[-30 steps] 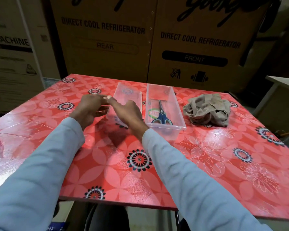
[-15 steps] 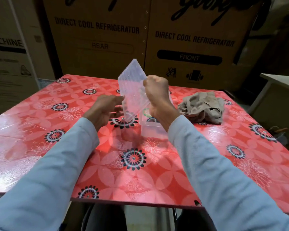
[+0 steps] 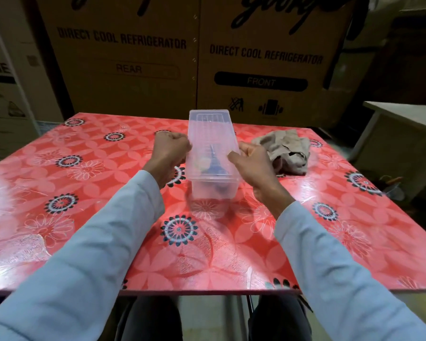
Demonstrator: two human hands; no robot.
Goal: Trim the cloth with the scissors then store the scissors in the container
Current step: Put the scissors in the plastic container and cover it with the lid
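A clear plastic container (image 3: 212,190) stands in the middle of the red flowered table, with its clear lid (image 3: 210,136) lying on top. The blue-handled scissors (image 3: 213,162) show dimly through the lid, inside the container. My left hand (image 3: 169,153) grips the lid's left edge with curled fingers. My right hand (image 3: 252,161) grips the lid's right edge. The beige cloth (image 3: 287,150) lies crumpled on the table just right of my right hand.
The red flowered table (image 3: 84,193) spreads wide to the left and in front of the container. Large cardboard refrigerator boxes (image 3: 182,57) stand behind the table's far edge. A pale side table (image 3: 403,124) is at the right.
The lid was picked up from the table left of the container, swung upright, and now lies on top of the container. Both hands have moved to the container's sides.
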